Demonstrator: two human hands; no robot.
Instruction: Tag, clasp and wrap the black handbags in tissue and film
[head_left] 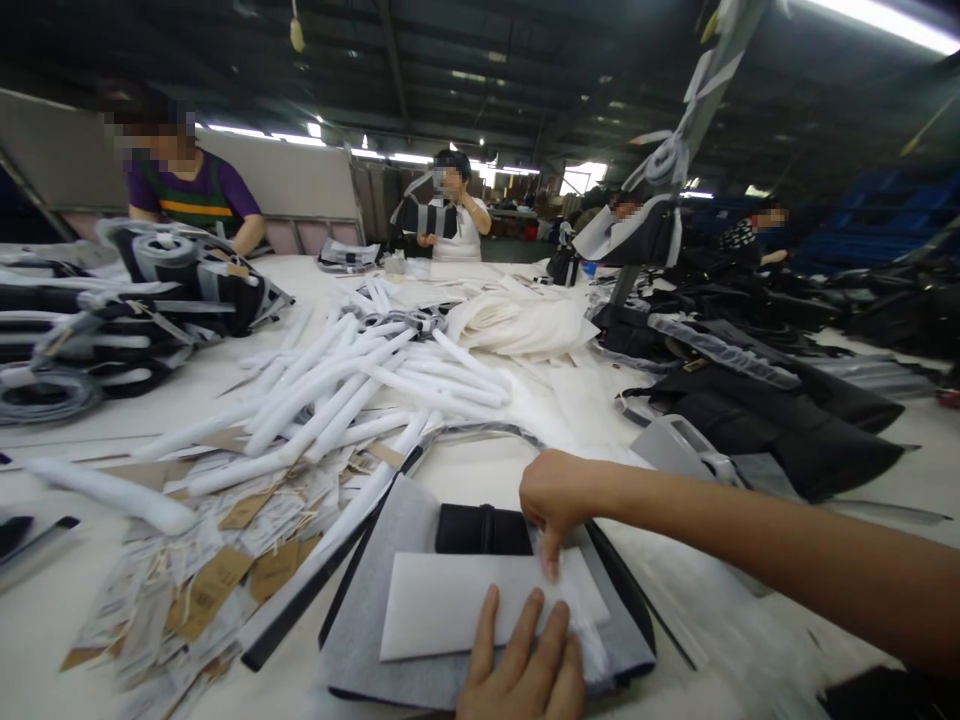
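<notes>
A dark bag (643,640) lies flat on the table in front of me, with a grey wrapping sheet (352,640) over it. Across the grey sheet rests a white foam sheet (427,605), just below a black flap with a narrow strap (459,528). My left hand (521,665) presses on the foam sheet, fingers stretched and apart. Coming in from the right, my right hand (559,500) is closed, thumb pointing down, at the flap's right end. Crumpled clear plastic film (592,650) runs under it along the foam's right part; the fingertips are partly hidden.
Left of the bag are paper tags (214,590) and white foam tubes (322,400). A stack of white sheets (521,325) lies beyond. Wrapped bags are piled at left (172,290); black bags (780,420) and a grey tape dispenser (686,450) are at right. Several people work around the table.
</notes>
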